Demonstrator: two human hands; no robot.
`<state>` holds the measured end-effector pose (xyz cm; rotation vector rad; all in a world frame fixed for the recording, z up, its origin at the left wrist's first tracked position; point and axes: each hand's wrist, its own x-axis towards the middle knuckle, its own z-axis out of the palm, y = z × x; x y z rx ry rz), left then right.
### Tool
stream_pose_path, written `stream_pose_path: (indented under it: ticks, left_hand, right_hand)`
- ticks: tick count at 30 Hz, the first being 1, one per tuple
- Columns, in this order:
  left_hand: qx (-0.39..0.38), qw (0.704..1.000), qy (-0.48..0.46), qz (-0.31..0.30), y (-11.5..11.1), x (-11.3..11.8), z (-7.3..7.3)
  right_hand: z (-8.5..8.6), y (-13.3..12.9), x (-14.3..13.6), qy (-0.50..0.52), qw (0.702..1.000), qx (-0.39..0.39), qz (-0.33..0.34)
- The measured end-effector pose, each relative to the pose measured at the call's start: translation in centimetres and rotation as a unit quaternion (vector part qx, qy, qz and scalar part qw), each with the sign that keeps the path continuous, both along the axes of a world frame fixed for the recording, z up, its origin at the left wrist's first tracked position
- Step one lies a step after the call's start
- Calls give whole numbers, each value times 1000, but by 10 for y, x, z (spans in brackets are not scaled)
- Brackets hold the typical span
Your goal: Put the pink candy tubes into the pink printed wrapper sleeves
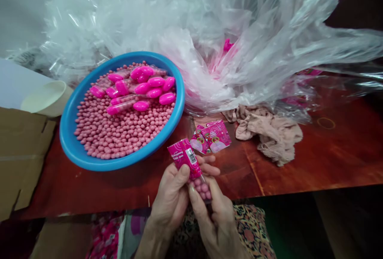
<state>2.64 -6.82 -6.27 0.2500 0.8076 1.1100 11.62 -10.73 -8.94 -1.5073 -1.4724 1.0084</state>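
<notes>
Both hands hold one small candy packet (pixel 186 153) just over the front edge of the table. The packet has a pink printed label with a barcode, and round pink candies (pixel 202 187) show through its clear lower end. My left hand (pixel 172 189) pinches the labelled part under its thumb. With thumb and fingers my right hand (pixel 214 207) grips the clear lower end. Beyond the hands lie a few flat pink printed labels (pixel 218 134). To the left stands a blue basin (pixel 67 139) full of pink candies (pixel 119 139), with several clear tubes with bright pink caps (pixel 142 106) on top.
Crumpled clear plastic bags (pixel 143 15) fill the back. A beige cloth (pixel 269 131) lies right on the reddish-brown table (pixel 287 171). At the left are a cream bowl (pixel 49 99) and a cardboard box (pixel 22 155). Pink packets (pixel 106 235) sit below the table edge.
</notes>
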Motion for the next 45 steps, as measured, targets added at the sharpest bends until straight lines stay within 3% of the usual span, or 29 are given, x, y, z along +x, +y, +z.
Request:
stream_pose_path:
  ticks: [7,12,19,24,28,33,37,43,45]
  left_hand:
    - [-20,999,18,-25,-7,9,-7]
    - [-29,999,0,-33,-12,7,-17]
    - [-19,999,28,-22,-6,-1,-7]
    - [-38,996,68,-32,-12,0,-2]
    - [-53,995,80,-38,-16,-2,-3]
    - [-40,998,47,6,-12,-6,-11]
    - [-49,998,-10,33,-7,-3,-16]
    - [-73,996,-40,36,-6,-1,-13]
    - [-80,995,-48,35,-6,1,-13]
  right_hand:
    - [-2,-15,0,-12,995,-95,-31]
    - [-4,-15,-2,1,994,-90,-56]
    - [-11,-7,0,73,996,-52,-1]
    - [-6,-17,-8,25,995,-84,-55]
    - [0,-17,-10,9,995,-95,-31]
    - [-7,-2,-3,26,998,-15,58]
    - [-14,2,-3,-67,993,94,17]
    - [-19,2,0,-133,976,164,48]
    - [-21,3,2,-163,967,191,32]
